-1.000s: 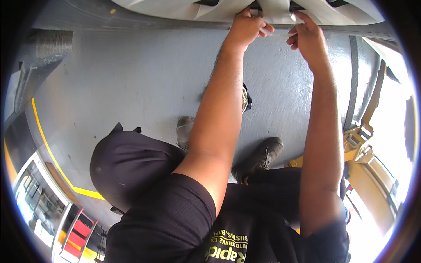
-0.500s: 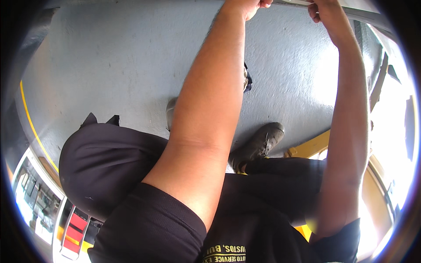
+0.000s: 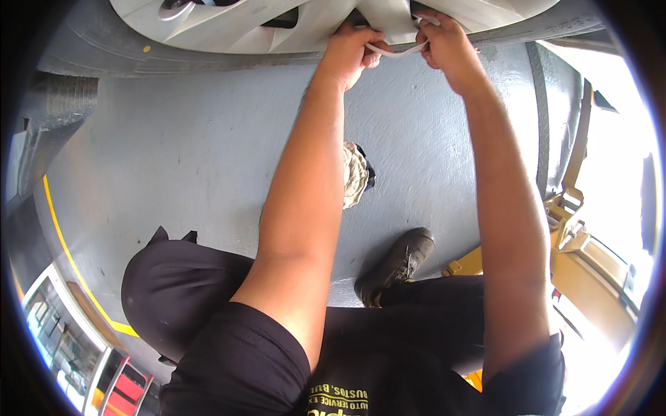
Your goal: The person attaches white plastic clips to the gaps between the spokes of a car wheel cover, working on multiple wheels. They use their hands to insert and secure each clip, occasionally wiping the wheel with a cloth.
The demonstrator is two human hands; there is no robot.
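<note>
A silver multi-spoke wheel [image 3: 236,31] in a black tyre [image 3: 201,64] spans the top of the view. My left hand [image 3: 350,54] is at its lower rim, fingers closed on one end of a thin, pale, bendy strip [image 3: 404,53]. On the other end my right hand [image 3: 447,50] is closed too, beside a spoke opening. Between the hands the strip sags in a shallow curve below the rim. My fingers partly hide both of its ends, so its exact kind does not show.
Beige crumpled cloth [image 3: 355,177] lies on the grey floor [image 3: 187,145], partly behind my left forearm. My shoe [image 3: 399,260] is planted near a yellow metal frame [image 3: 569,239] at the right. A red rack [image 3: 127,390] stands at the lower left, past a yellow floor line [image 3: 61,232].
The view has shifted upward, bringing the wheel, both hands and the pale strip into sight. My hands now appear lower in the picture, and more of the cloth shows.
</note>
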